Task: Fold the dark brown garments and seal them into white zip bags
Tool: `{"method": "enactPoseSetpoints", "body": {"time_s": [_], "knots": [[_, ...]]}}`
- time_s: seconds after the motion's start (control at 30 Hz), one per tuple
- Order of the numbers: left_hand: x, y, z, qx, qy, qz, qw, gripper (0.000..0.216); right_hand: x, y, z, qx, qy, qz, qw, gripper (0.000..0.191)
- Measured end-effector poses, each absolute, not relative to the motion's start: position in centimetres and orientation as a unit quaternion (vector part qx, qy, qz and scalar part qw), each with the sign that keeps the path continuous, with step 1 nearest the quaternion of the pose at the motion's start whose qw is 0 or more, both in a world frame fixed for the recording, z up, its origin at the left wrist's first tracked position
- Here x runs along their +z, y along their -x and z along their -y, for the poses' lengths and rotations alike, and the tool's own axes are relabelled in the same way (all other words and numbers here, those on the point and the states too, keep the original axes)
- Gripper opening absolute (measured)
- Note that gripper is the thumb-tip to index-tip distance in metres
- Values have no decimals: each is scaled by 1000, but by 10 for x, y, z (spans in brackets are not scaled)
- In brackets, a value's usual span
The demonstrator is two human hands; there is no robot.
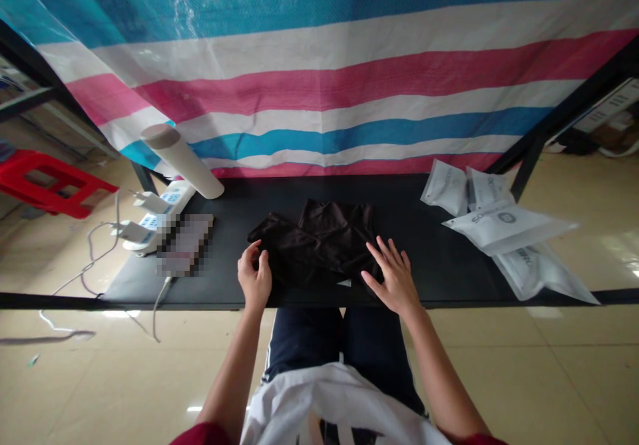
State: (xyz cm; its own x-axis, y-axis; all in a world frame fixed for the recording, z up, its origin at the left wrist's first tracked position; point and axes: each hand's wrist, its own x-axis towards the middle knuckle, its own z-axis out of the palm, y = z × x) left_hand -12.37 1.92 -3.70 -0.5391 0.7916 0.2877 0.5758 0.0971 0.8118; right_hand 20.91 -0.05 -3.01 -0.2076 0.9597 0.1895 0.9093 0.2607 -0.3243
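1. We see the desk (219, 289), black and broad, with its front edge just ahead of the person's lap.
2. On it, near the front, we find the dark cloth (334, 232), lying between the two hands. It looks brown-black, thin and rumpled, with soft folds and an uneven outline; its darkest lower part blends into the desk, so we cannot trace that edge.
3. The right hand (398, 284) has its fingers spread apart at the cloth's right edge, gripping nothing; we cannot tell how firmly they touch.
4. The left hand (255, 279) is at the cloth's left edge, fingers curled, thumb near the index finger; we cannot tell whether they pinch any fabric.
5. Smallest, we notice a pale scrap (344, 283) by the cloth's lower edge, too small to identify.
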Motion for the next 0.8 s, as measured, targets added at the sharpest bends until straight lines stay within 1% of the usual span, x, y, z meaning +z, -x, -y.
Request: {"method": "enactPoseSetpoints", "body": {"time_s": [0.13, 0.23, 0.4, 0.5, 0.6, 0.67, 0.8], "knots": [[-35, 115, -9, 393, -520, -756, 67, 57, -31, -206, -1, 60, 590, 792, 147, 64], [-37, 112, -6, 352, -528, -768, 81, 61, -32, -206, 0, 53, 590, 794, 139, 65], [-28, 108, -8, 419, -494, -751, 127, 54, -32, -205, 0, 52, 591, 792, 142, 63], [-6, 84, -10, 413, -550, -715, 124, 57, -32, -204, 0, 58, 593, 791, 137, 63], [14, 44, -14, 348, -669, -647, 114, 63, -30, -204, 0, 58, 599, 788, 130, 63], [20, 17, -18, 289, -733, -605, 114, 67, -30, -203, 0, 58, 602, 786, 129, 63], [6, -18, -24, 204, -795, -558, 122, 69, -29, -203, 0, 61, 601, 786, 137, 62]]}}
